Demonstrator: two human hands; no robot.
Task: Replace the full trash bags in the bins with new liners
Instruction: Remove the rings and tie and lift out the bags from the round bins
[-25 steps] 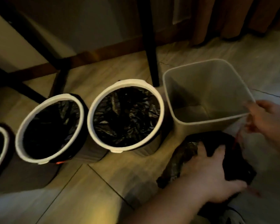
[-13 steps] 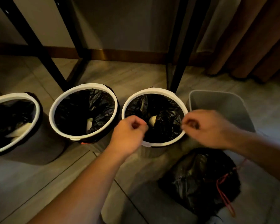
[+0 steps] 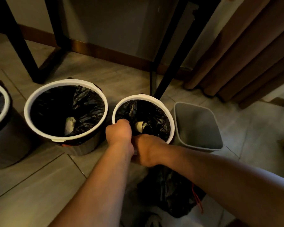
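Fingers of both hands curl closed at one round bin's (image 3: 143,118) near rim; three round bins, one square.

No legible text, labels, brand marks, numbers or signs anywhere in frame; bins, bags and floor carry no readable print under this dim light

the floor (image 3: 39,185) at lower left lies open. three white-rimmed bins stand in a row, the left bin (image 3: 0,112) near the middle bin (image 3: 66,110), which nearly touches the right bin (image 3: 143,118). both hands (image 3: 131,140) crowd the right bin's near rim. the grey bin (image 3: 197,126) just beside it gapes unlined. a tied bag (image 3: 170,192) blocks the near floor. black table legs (image 3: 167,71) and a curtain (image 3: 244,54) close off the back.
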